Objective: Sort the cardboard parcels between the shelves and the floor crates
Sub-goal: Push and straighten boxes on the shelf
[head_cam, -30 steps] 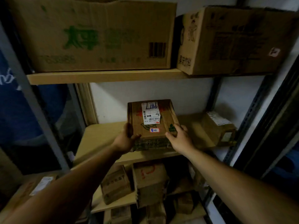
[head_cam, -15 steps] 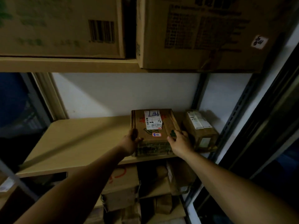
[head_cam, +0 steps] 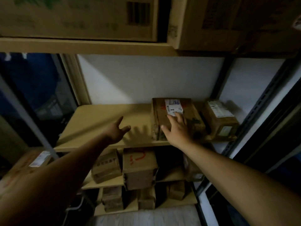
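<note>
Cardboard parcel [head_cam: 159, 110] laid at shelf [head_cam: 101, 121] front edge, right end, pressed by right hand [head_cam: 176, 129], fingers spread. Left hand [head_cam: 116, 130] open, apart. Risk: parcel could be dragged off edge on withdrawal.

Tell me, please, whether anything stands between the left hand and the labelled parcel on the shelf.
Nothing visible does. The left hand is open above the bare shelf, left of the parcel, with only board between them. The right hand lies flat on the parcel's top.
</note>
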The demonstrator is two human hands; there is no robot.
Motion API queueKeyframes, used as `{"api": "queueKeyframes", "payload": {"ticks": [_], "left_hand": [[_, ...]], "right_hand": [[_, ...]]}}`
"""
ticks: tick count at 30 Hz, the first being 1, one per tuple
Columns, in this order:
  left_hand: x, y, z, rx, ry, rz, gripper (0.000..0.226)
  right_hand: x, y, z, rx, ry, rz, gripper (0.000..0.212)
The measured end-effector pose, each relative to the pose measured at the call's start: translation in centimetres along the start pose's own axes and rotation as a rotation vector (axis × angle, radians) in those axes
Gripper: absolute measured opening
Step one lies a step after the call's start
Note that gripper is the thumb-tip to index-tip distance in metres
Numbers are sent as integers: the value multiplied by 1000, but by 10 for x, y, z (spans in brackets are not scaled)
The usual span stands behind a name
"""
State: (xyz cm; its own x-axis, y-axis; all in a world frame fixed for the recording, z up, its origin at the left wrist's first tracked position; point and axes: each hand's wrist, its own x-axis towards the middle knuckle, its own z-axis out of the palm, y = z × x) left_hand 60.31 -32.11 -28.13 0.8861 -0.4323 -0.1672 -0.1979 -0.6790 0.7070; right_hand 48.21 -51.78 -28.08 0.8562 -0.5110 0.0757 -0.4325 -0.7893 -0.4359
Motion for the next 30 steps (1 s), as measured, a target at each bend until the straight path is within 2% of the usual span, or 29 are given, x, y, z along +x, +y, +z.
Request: {"api": "queueKeyframes", "payload": {"ticks": [7, 14, 19, 24, 30], "left_hand": [[-57, -104, -68, 63, 65, -23, 64], [-83, -177, -95, 106, -58, -88, 60], [-71, -212, -73, 140, -142, -187, 67], [-44, -253, -23, 26, -167, -266, 71], [-2, -314, 45, 132, -76, -162, 69]], "right_hand": [[-49, -88, 69, 16, -122, -76, 57], [-94, -137, 128, 88, -234, -20, 52], [-97, -140, 166, 159, -328, -14, 51], [-92, -131, 232, 285, -449, -13, 52], [-84, -108, 336, 324, -427, -3, 58]]}}
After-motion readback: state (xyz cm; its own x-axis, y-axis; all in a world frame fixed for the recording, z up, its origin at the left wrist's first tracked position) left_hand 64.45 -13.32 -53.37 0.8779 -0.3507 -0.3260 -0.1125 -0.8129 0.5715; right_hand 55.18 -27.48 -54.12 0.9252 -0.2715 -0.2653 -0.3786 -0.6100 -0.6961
